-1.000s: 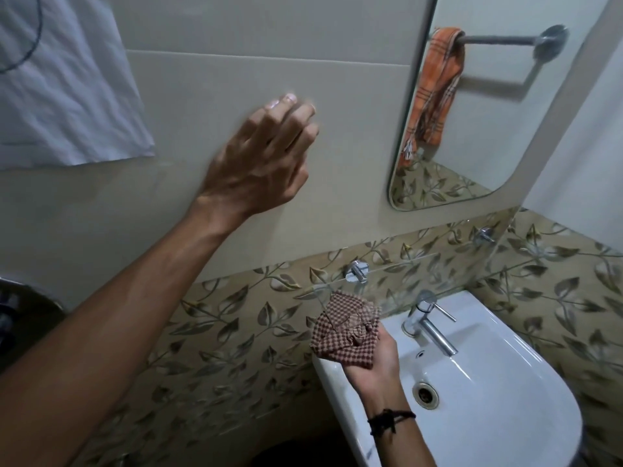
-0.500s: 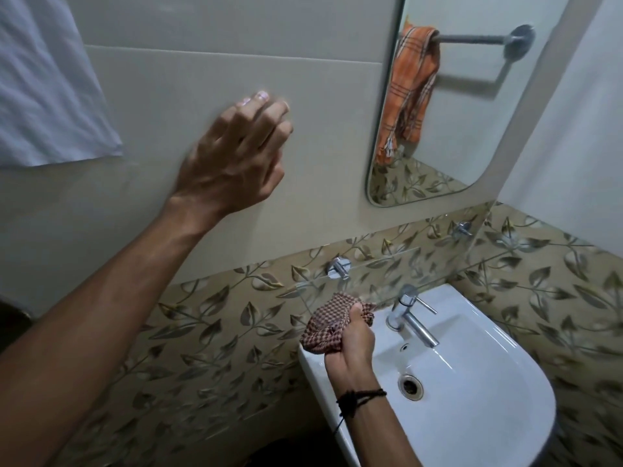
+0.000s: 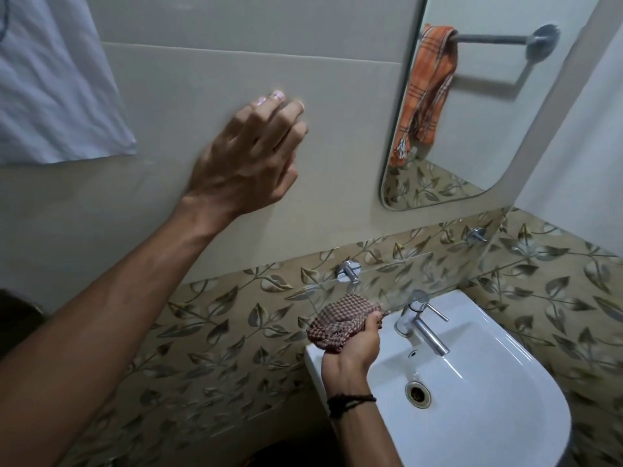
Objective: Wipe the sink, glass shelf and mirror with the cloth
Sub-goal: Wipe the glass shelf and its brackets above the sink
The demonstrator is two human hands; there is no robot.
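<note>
Left hand (image 3: pixel 249 156) up by wall, fingers loose, holds nothing. Right hand (image 3: pixel 354 345) squeezes bunched cloth (image 3: pixel 337 321) at back corner of sink (image 3: pixel 488 416). Glass shelf (image 3: pixel 438 271) edge just above right hand: quick lift could bump it. Tap (image 3: pixel 418 325) just right of cloth, could snag it. Open bowl room right of right hand. Mirror (image 3: pixel 488 112) high, right of left hand.

This is a small household bathroom. A white ceramic sink (image 3: pixel 505 433) with a chrome tap (image 3: pixel 421 326) juts from the wall, a glass shelf (image 3: pixel 397 267) on chrome brackets just above it. Higher up hangs a round-cornered mirror (image 3: pixel 499 129), which reflects an orange checked towel (image 3: pixel 426 92) draped over a metal rail (image 3: pixel 499 38). Leaf-patterned tiles (image 3: pixel 236 325) band the lower walls, with plain pale tiles (image 3: pixel 236 62) above.
</note>
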